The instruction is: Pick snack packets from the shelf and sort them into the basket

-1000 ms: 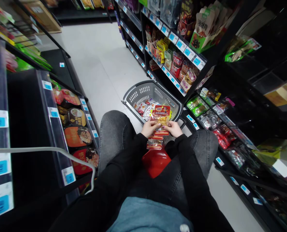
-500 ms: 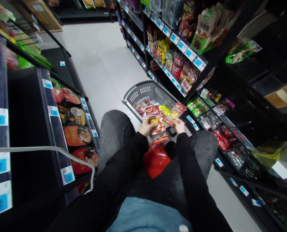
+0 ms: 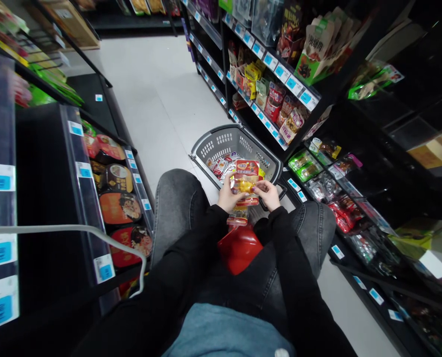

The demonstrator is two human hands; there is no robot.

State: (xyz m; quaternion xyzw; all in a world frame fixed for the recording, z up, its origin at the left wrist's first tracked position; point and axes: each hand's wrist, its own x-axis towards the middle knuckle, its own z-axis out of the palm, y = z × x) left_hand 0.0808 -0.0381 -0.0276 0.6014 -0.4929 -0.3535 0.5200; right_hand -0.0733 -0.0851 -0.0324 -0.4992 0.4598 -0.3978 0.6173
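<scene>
1. The red-topped packet (image 3: 247, 169) is held upright between the two hands, above the near side of the grey basket (image 3: 238, 149); more packets (image 3: 237, 216) hang just below it, and I cannot tell whether they are joined to it.
2. The left hand (image 3: 228, 195) is closed round the packet's left side, thumb across the lower front; the right hand (image 3: 268, 194) is pinching near the right edge with its fingertips.
3. It looks light, a glossy film round a yellow filling; I'd expect the filled part to give a little under a squeeze, the printed top to be flatter and stiffer, and the film to be a touch slippery; the side edges or that top seem the best places to grip, with little pressure.
4. The basket's rim rises close beyond the fingers, its handle beside the right hand; small packs (image 3: 221, 166) lie inside, with open space above them.
5. The knees (image 3: 179, 191) flank the arms, and a glossy red object (image 3: 240, 249) sits underneath; bare floor (image 3: 161, 99) stretches beyond the left knee, while the stocked shelf (image 3: 260, 116) stands near the basket's far right.
</scene>
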